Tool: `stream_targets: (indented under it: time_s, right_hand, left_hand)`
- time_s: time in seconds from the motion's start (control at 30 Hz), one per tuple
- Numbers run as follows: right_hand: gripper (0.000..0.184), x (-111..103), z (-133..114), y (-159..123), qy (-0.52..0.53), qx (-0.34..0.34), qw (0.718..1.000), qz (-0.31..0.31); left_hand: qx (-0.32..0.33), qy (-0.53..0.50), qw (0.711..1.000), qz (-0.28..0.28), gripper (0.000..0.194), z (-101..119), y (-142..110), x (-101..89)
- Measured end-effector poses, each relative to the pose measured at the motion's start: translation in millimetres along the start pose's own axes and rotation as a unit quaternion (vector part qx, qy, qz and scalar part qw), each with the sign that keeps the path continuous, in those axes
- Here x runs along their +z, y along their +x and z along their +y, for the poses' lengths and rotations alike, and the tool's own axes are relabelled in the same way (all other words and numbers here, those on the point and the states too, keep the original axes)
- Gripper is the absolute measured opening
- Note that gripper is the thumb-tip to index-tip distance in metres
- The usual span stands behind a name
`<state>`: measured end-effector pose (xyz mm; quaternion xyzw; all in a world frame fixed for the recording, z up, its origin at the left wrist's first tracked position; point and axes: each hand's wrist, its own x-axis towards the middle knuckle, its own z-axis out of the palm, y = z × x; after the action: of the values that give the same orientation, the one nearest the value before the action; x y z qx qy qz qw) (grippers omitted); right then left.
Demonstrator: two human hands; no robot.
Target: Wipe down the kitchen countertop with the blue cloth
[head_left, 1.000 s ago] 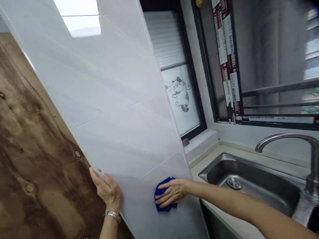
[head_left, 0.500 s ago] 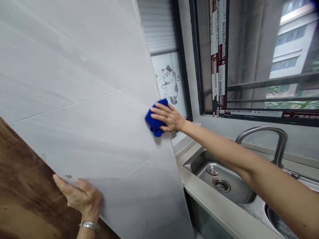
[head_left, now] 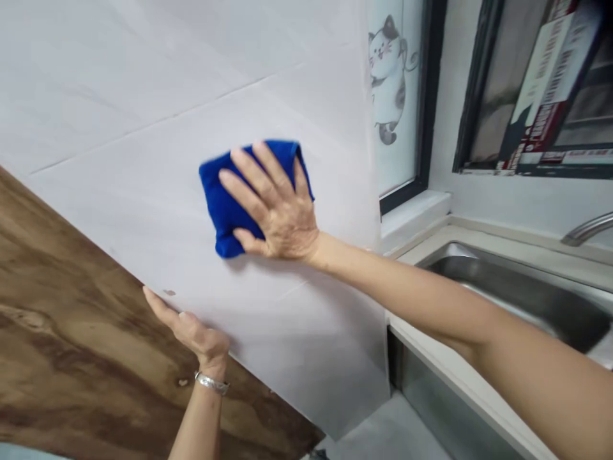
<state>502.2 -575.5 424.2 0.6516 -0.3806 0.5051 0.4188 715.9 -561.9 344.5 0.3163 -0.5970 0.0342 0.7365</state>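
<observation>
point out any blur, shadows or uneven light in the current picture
In the head view, the right hand looks softly blurred at its fingertips; a faint shadow falls on the white panel below the blue cloth; the panel's lower part is dimmer than its upper part; and the print on the window tape is too smeared to read.
</observation>
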Motion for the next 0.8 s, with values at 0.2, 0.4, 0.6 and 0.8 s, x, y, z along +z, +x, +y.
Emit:
stream_targets:
  time_s: [0.2, 0.4, 0.6, 0.8]
  right_hand:
    - [0.067, 25.6, -55.1, -68.5, -0.017, -0.083, 0.995, -0.045]
    - [0.058, 43.9, -107.1, -163.0, -0.028, -0.279, 0.955, -0.094]
    - [0.065, 53.1, -128.0, -242.6, 0.098, -0.350, 0.899, -0.243]
    - [0.059, 48.3, -117.4, -339.5, 0.219, -0.300, 0.898, -0.238]
  left_hand:
    - [-0.102, -0.160, 0.977, -0.093, 0.059, 17.4, 17.0, -10.0]
    - [-0.055, -0.012, 0.998, -0.038, 0.062, 8.9, 22.5, -11.3]
    - [0.066, 0.197, 0.978, -0.029, 0.075, -12.7, 9.6, -4.4]
    - [0.059, 0.188, 0.980, -0.008, 0.073, -16.7, 10.1, -2.2]
